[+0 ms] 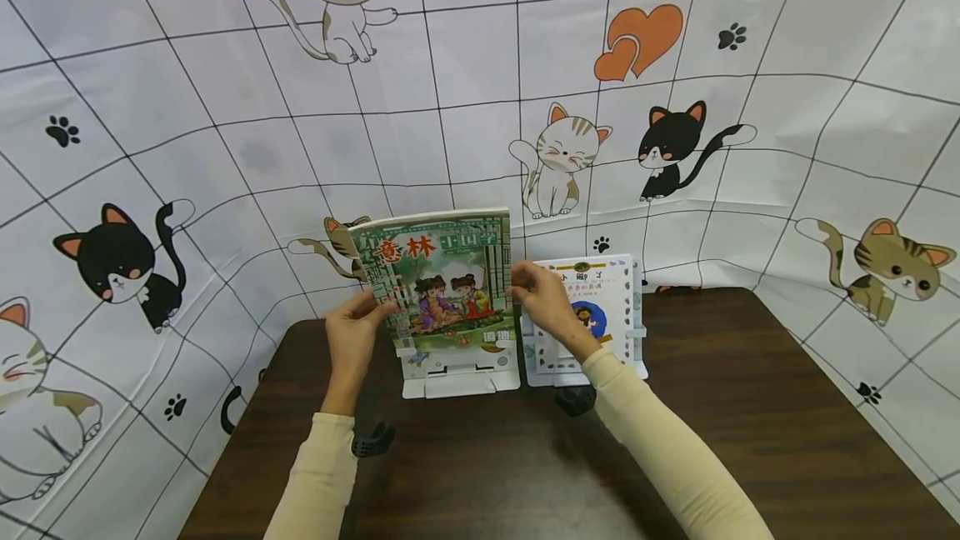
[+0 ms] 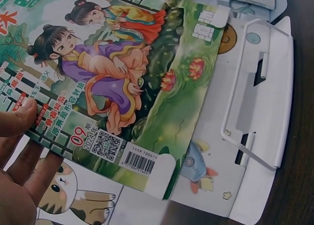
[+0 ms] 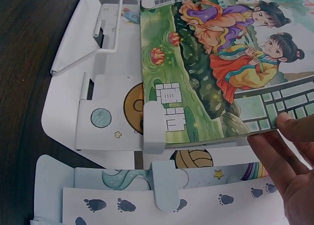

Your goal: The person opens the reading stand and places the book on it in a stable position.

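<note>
A green illustrated magazine (image 1: 457, 290) leans on a white book stand (image 1: 461, 382), its lower edge above the stand's ledge. My left hand (image 1: 352, 336) holds its left edge, thumb on the cover and fingers behind, as the left wrist view shows. At the opposite edge, my right hand (image 1: 547, 298) pinches the magazine between thumb and fingers. White side clips overlap its lower corners: one clip (image 2: 162, 178) near the barcode, another clip (image 3: 154, 127) on the other side. The stand's wire holder (image 2: 235, 87) shows below the magazine.
Close on the right, a second pale stand (image 1: 637, 357) carries a white book (image 1: 611, 277) with footprint prints, partly covered by my right hand. Both stand on a dark wooden table (image 1: 480, 473). A cat-patterned sheet (image 1: 450, 48) hangs behind and around it.
</note>
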Tool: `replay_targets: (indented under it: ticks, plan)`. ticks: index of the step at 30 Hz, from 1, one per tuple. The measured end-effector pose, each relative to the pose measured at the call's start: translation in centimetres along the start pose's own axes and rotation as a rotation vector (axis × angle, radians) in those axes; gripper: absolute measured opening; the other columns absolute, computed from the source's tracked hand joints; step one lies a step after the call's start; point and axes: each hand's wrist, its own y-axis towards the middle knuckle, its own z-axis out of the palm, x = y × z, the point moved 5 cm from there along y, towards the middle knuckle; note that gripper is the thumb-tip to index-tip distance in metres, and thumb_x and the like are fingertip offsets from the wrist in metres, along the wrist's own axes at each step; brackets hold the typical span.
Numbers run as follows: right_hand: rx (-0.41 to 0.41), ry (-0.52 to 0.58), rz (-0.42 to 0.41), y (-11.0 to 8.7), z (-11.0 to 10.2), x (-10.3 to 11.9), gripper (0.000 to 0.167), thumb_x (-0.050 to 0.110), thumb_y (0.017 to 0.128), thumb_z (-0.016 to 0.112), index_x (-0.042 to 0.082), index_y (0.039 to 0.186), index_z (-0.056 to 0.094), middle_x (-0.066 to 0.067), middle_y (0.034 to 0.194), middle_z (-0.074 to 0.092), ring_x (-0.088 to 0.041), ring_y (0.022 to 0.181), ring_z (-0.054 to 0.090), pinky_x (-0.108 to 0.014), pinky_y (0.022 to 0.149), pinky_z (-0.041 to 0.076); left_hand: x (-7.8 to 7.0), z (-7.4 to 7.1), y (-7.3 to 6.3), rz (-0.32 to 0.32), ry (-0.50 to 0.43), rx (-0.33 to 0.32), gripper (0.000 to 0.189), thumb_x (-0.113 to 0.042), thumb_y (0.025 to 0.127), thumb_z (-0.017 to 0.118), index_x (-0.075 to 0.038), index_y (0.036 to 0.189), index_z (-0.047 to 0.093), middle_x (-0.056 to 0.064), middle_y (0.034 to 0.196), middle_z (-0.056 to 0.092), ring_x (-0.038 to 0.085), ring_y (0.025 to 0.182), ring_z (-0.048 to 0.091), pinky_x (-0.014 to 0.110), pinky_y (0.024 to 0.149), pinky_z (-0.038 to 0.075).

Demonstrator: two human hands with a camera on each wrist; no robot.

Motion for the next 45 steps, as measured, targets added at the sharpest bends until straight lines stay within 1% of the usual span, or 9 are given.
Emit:
replay_targets:
  ticks: [7, 12, 17, 21, 28, 31, 37, 42, 45]
  plan:
    - [-0.007, -0.077, -0.021, -0.5, 0.4, -0.2, 0.025, 0.004, 0.101, 0.071, 0.002, 0.126, 0.069, -0.017, 0.111, 0.079, -0.031, 0.097, 0.077, -0.045, 0.082, 0.062, 0.5, 0.2, 0.2, 0.0, 0.039, -0.011, 0.039, -0.012, 0.089, 0.088, 0.002, 0.123, 0.078, 0.025, 0.11, 0.077, -0.006, 0.084, 0.066, 0.011, 0.073, 0.053]
    - [-0.01, -0.136, -0.057, -1.0, 0.9, -0.7, 0.03, 0.003, 0.101, 0.072, 0.0, 0.13, 0.068, -0.016, 0.108, 0.079, -0.029, 0.095, 0.077, -0.044, 0.081, 0.063, 1.0, 0.4, 0.0, 0.001, 0.069, 0.016, 0.033, -0.014, 0.092, 0.085, 0.001, 0.121, 0.079, 0.025, 0.109, 0.076, -0.006, 0.083, 0.064, 0.012, 0.073, 0.051]
    - [-0.007, -0.22, -0.083, -1.4, 1.5, -0.8, 0.034, 0.002, 0.099, 0.074, -0.002, 0.132, 0.068, -0.017, 0.109, 0.078, -0.029, 0.099, 0.078, -0.044, 0.087, 0.064, 1.5, 0.5, 0.1, 0.017, 0.117, 0.033, 0.03, -0.009, 0.095, 0.081, 0.004, 0.122, 0.077, 0.024, 0.111, 0.072, 0.004, 0.092, 0.064, 0.009, 0.075, 0.049]
    - [-0.021, -0.303, -0.131, -1.7, 1.8, -0.6, 0.029, 0.003, 0.097, 0.076, -0.001, 0.125, 0.07, -0.015, 0.107, 0.077, -0.027, 0.097, 0.078, -0.04, 0.085, 0.065, 2.1, 0.6, 0.1, 0.039, 0.16, 0.039, 0.033, -0.008, 0.095, 0.081, 0.007, 0.124, 0.075, 0.02, 0.109, 0.068, 0.012, 0.098, 0.065, 0.006, 0.075, 0.047]
    - [-0.067, -0.439, -0.257, -2.5, 2.4, -0.1, 0.017, 0.0, 0.096, 0.078, 0.0, 0.11, 0.068, -0.011, 0.096, 0.071, -0.024, 0.084, 0.073, -0.035, 0.07, 0.062, 3.5, 0.8, 0.1, 0.041, 0.221, 0.014, 0.033, -0.008, 0.092, 0.084, 0.005, 0.121, 0.076, 0.02, 0.105, 0.071, 0.009, 0.09, 0.063, 0.01, 0.072, 0.045]
    - [-0.084, -0.467, -0.256, -2.8, 2.6, -0.1, 0.022, -0.002, 0.094, 0.079, -0.002, 0.113, 0.067, -0.013, 0.099, 0.07, -0.026, 0.083, 0.073, -0.037, 0.068, 0.062, 4.0, 0.8, 0.1, 0.01, 0.23, 0.017, 0.036, -0.01, 0.092, 0.084, 0.001, 0.125, 0.075, 0.02, 0.107, 0.073, 0.012, 0.091, 0.064, 0.01, 0.072, 0.046]
    - [-0.121, -0.503, -0.225, -3.0, 2.8, 0.1, 0.039, 0.0, 0.094, 0.079, -0.004, 0.128, 0.062, -0.02, 0.115, 0.07, -0.033, 0.081, 0.075, -0.041, 0.067, 0.064, 4.1, 1.0, 0.3, -0.017, 0.209, 0.027, 0.034, -0.014, 0.094, 0.083, -0.002, 0.125, 0.074, 0.02, 0.11, 0.074, 0.019, 0.095, 0.067, 0.01, 0.071, 0.047]
    - [-0.139, -0.535, -0.187, -3.1, 3.0, -0.1, 0.05, 0.001, 0.096, 0.077, -0.005, 0.14, 0.054, -0.025, 0.125, 0.07, -0.036, 0.08, 0.076, -0.043, 0.066, 0.064, 4.3, 1.2, 0.4, -0.023, 0.212, 0.05, 0.031, -0.012, 0.096, 0.081, -0.003, 0.125, 0.075, 0.021, 0.112, 0.074, 0.011, 0.093, 0.066, 0.009, 0.073, 0.046]
    - [-0.148, -0.539, -0.175, -3.1, 3.0, -0.2, 0.05, 0.0, 0.096, 0.076, -0.005, 0.141, 0.054, -0.025, 0.125, 0.071, -0.038, 0.081, 0.077, -0.045, 0.066, 0.064, 4.6, 1.2, 0.4, -0.022, 0.21, 0.054, 0.031, -0.012, 0.096, 0.081, -0.004, 0.126, 0.075, 0.02, 0.112, 0.075, 0.005, 0.091, 0.064, 0.009, 0.074, 0.046]
